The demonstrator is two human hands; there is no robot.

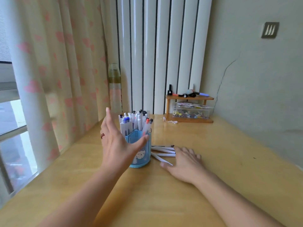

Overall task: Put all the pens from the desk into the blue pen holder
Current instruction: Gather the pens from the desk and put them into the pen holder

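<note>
I am steadying the blue pen holder (mid-table, nearly full) with my spread left hand; my flat right hand is covering loose pens beside it, needing pinching next.

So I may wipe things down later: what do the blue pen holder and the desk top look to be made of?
The blue pen holder looks like moulded plastic, smooth with a slight sheen and a printed cartoon on its wall. The desk top seems to be light wood or a wood-look laminate, glossy, since it shows soft reflections; which of the two cannot be told.
</note>
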